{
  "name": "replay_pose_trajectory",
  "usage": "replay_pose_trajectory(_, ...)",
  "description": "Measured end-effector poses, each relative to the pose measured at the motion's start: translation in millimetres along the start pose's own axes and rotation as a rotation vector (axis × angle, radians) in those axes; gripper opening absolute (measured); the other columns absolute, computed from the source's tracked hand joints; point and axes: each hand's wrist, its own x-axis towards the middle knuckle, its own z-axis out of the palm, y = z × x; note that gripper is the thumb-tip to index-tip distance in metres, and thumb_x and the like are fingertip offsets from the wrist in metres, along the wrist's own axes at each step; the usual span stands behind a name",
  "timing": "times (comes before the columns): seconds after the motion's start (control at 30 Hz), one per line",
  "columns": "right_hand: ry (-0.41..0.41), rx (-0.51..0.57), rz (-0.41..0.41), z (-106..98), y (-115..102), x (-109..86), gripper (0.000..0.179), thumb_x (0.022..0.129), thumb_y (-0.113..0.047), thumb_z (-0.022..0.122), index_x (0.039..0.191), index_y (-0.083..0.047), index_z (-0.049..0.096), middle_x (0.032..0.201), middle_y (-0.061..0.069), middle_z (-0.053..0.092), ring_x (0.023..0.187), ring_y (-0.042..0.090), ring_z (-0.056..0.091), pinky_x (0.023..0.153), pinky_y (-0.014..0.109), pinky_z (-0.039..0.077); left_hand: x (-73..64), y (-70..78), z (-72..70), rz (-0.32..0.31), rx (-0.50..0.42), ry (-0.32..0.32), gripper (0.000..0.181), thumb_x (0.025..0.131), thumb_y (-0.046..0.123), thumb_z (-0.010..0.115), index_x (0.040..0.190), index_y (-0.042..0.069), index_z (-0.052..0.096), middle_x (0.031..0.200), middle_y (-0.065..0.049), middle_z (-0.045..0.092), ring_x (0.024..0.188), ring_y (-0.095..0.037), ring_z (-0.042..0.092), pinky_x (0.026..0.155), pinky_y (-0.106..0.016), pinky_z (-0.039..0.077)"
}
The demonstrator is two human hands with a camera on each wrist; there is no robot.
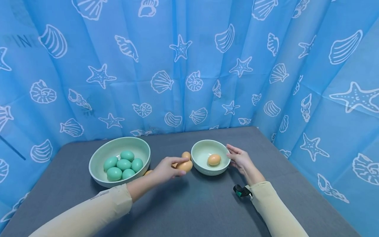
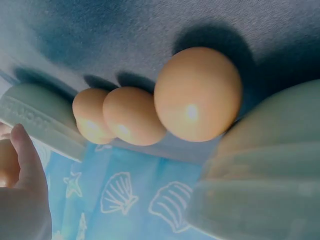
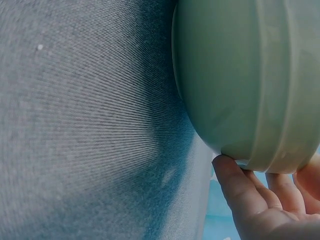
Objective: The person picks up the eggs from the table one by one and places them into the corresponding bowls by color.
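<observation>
My left hand pinches an orange-brown egg between thumb and fingers, just left of the small pale green bowl. In the left wrist view, the held egg shows at the left edge beside the thumb. Inside the small bowl lies one orange-brown egg. My right hand holds that bowl by its right side; the right wrist view shows fingertips against the outer wall. Between the bowls, several more orange-brown eggs rest on the table, including a large-looking near one, partly hidden by my left arm in the head view.
At the left stands a larger pale green bowl with several green eggs in it. The table has a grey cloth. A blue curtain with white shells and starfish hangs behind and to the right. A black strap hangs at my right cuff.
</observation>
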Motion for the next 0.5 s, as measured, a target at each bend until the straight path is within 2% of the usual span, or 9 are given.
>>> replay_pose_trajectory(0.13,-0.002,0.002,-0.001,0,0,0.4,0.057,0.105,-0.001,0.047,0.158,-0.005,0.026,0.163,0.015,0.023,0.148,0.035,0.029,0.118,0.054,0.033,6.1,3.8,3.9,0.040,0.020,0.002,0.050,0.091,0.007,0.074,0.139,0.008,0.061,0.132,-0.017,0.061,0.093,-0.019,0.058,0.068,-0.029,0.054)
replay_pose_trajectory(0.27,-0.006,0.002,-0.004,0,1,0.7,0.057,0.105,0.000,0.046,0.158,-0.004,0.026,0.163,0.015,0.023,0.148,0.034,0.030,0.118,0.054,0.033,14.0,6.5,8.6,0.065,0.055,0.010,0.050,0.090,0.009,0.075,0.139,0.007,0.061,0.128,-0.016,0.063,0.093,-0.019,0.058,0.072,-0.029,0.054)
replay_pose_trajectory(0.4,-0.004,0.001,-0.005,0,0,0.3,0.057,0.104,0.000,0.047,0.158,-0.004,0.026,0.163,0.016,0.024,0.147,0.035,0.031,0.118,0.053,0.034,23.0,8.5,14.1,0.088,0.036,0.007,0.051,0.091,0.008,0.074,0.139,0.005,0.060,0.132,-0.016,0.062,0.098,-0.020,0.058,0.074,-0.026,0.053)
replay_pose_trajectory(0.5,0.002,0.001,-0.004,0,0,-0.1,0.057,0.104,0.000,0.047,0.158,-0.005,0.027,0.162,0.016,0.025,0.147,0.035,0.032,0.117,0.054,0.034,29.4,9.5,18.6,0.099,0.003,0.000,0.050,0.091,0.005,0.073,0.139,0.003,0.059,0.131,-0.017,0.062,0.095,-0.020,0.057,0.070,-0.024,0.051)
